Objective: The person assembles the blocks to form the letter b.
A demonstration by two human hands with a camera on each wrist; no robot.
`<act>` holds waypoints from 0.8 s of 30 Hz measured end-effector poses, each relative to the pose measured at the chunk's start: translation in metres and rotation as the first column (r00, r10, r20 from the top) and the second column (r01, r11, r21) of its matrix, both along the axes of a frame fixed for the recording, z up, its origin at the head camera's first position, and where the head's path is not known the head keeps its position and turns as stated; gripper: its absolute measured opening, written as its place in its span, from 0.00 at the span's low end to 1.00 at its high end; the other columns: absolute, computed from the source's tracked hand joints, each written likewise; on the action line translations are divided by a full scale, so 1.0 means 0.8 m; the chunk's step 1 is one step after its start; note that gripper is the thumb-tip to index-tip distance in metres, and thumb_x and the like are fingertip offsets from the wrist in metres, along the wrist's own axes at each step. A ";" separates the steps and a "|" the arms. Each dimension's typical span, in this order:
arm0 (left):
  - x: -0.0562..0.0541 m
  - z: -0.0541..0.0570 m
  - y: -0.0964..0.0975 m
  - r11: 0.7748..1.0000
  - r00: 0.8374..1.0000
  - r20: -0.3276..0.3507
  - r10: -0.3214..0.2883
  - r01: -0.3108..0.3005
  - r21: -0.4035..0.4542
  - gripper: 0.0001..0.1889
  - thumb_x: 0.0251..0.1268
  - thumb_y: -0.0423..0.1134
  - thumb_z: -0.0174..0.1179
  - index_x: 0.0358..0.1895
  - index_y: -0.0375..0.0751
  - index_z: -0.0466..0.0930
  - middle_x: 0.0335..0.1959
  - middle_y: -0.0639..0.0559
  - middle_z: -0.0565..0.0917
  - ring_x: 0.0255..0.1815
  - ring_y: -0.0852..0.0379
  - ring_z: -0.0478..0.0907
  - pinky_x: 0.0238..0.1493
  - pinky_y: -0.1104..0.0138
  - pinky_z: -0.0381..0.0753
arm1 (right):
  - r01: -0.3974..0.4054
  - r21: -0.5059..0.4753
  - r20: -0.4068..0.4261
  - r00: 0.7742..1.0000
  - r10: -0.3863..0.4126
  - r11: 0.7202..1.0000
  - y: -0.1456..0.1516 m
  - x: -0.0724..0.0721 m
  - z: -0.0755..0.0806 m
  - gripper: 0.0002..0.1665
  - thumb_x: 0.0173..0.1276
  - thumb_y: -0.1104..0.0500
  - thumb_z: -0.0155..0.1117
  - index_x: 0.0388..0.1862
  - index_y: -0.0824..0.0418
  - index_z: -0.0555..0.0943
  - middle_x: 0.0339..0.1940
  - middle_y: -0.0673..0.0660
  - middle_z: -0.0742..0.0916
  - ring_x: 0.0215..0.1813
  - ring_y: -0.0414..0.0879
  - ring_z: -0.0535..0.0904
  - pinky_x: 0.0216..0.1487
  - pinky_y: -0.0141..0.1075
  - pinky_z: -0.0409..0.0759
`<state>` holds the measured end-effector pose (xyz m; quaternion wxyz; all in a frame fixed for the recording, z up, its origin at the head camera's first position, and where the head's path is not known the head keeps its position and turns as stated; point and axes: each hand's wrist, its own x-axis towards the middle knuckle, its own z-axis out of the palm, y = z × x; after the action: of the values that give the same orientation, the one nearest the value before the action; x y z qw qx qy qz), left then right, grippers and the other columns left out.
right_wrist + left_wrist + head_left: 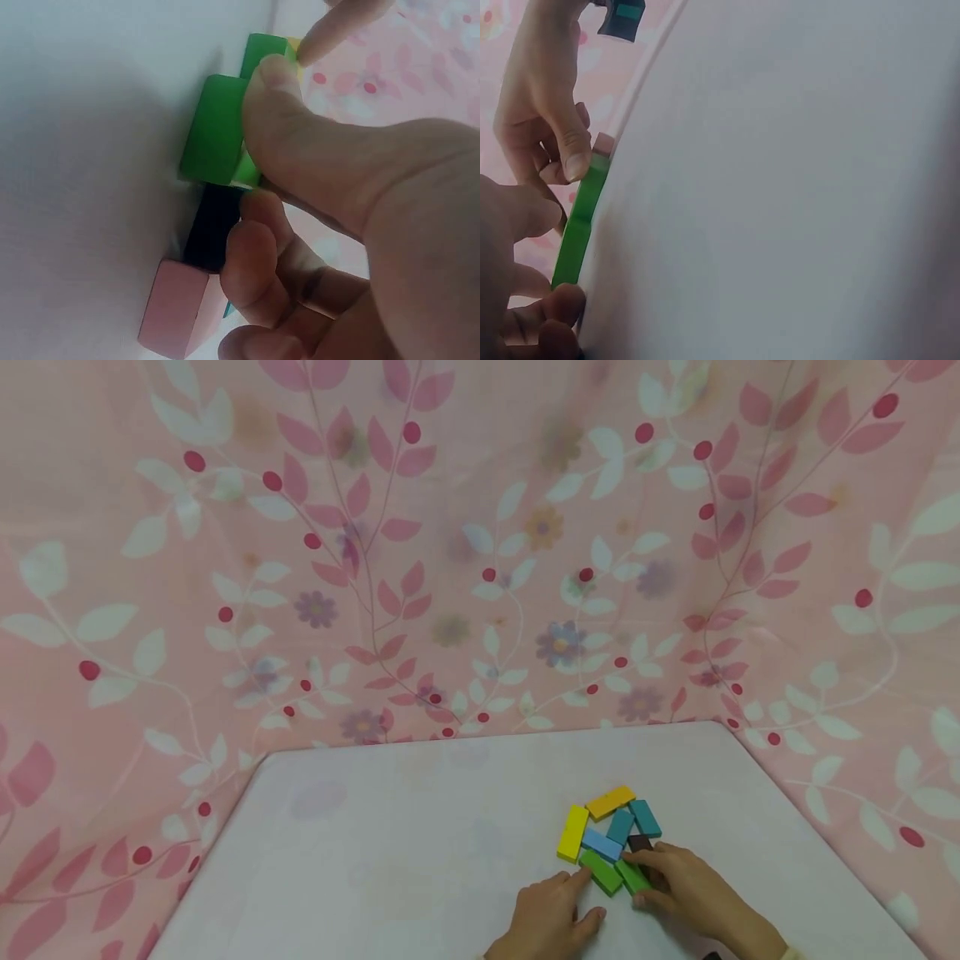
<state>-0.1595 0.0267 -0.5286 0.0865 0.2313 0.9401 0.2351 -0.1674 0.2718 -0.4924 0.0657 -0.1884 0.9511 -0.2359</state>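
Note:
In the head view two green blocks lie end to side at the near edge of a cluster of coloured blocks. My left hand [551,914] touches the left green block [602,872] with its index finger, the thumb held apart from it. My right hand [693,889] pinches the right green block [632,877] between thumb and index finger. In the right wrist view the thumb lies on that block, with a black block [210,229] and a pink block [174,307] beside the other fingers. The head view hides the pink block behind the right hand.
Around the cluster stand a yellow block [573,833], an orange block [611,802], a light blue block [602,844] and two teal blocks, one inner [619,827] and one outer [646,818]. They rest on a white table [375,860]. Pink patterned cloth [480,543] hangs behind.

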 end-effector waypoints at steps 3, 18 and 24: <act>-0.002 -0.002 0.009 1.000 1.000 0.004 0.022 -0.022 -0.011 0.30 0.73 0.63 0.64 0.73 0.58 0.78 0.29 0.64 0.78 0.25 0.68 0.68 0.28 0.69 0.70 | 0.023 -0.031 0.048 0.999 -0.022 0.999 -0.001 -0.002 0.000 0.30 0.60 0.46 0.82 0.60 0.55 0.89 0.28 0.44 0.76 0.30 0.34 0.68 0.32 0.32 0.67; -0.010 -0.004 0.036 0.976 0.977 0.001 0.211 -0.211 0.045 0.34 0.65 0.66 0.70 0.71 0.58 0.80 0.49 0.53 0.89 0.30 0.62 0.73 0.33 0.64 0.75 | 0.030 -0.044 0.134 0.991 -0.023 0.999 0.010 -0.001 0.000 0.32 0.62 0.46 0.82 0.63 0.55 0.88 0.26 0.47 0.76 0.30 0.35 0.69 0.30 0.32 0.66; -0.015 -0.005 0.040 0.965 0.967 0.014 0.255 -0.255 0.058 0.35 0.66 0.66 0.70 0.73 0.59 0.79 0.41 0.53 0.88 0.25 0.60 0.68 0.28 0.66 0.67 | 0.070 -0.031 0.155 0.986 -0.065 0.997 0.006 -0.001 0.002 0.31 0.59 0.48 0.83 0.61 0.55 0.89 0.25 0.47 0.77 0.29 0.36 0.70 0.30 0.32 0.67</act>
<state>-0.1712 0.0589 -0.5323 0.0519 0.1101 0.9543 0.2730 -0.1684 0.2763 -0.4910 0.1272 -0.1385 0.9445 -0.2692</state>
